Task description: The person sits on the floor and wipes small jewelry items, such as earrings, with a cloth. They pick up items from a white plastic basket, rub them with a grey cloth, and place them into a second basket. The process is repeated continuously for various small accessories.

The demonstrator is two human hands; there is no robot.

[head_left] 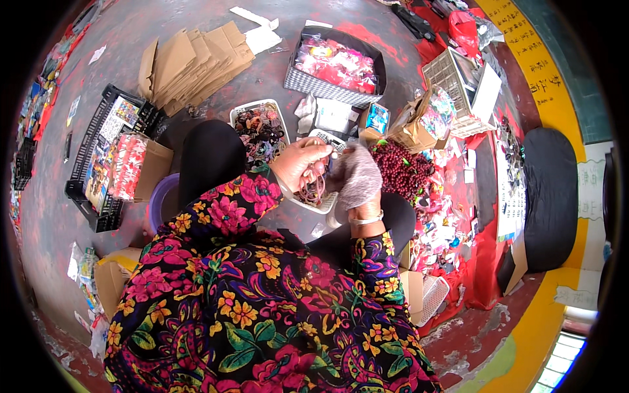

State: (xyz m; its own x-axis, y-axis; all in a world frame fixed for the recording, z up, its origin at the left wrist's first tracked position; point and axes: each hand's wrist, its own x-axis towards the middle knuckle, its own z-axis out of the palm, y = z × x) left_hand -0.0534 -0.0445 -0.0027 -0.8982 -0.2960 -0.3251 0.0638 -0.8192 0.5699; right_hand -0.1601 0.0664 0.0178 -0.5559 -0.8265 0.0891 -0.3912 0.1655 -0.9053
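My left hand (300, 164) is closed, its fingers curled round a small bunch of thin pinkish-brown hair ties (313, 185). Beside it, a greyish-mauve cloth (357, 175) covers most of my right hand (367, 209); only skin near the wrist shows, with a pale bracelet (367, 219) below. The cloth hides the right fingers, so their grip does not show. Both hands are close together above a white basket (324, 207) between my knees. A second white basket (286, 128) beyond my left hand holds many dark and coloured hair ties.
Flattened cardboard (196, 62) and a black crate (98, 157) lie to the left. A patterned bin (301, 80) of pink packets stands ahead. Right of my hands are dark red beads (403, 170), an open carton (411, 131) and scattered small goods. A purple tub (157, 203) sits by my left knee.
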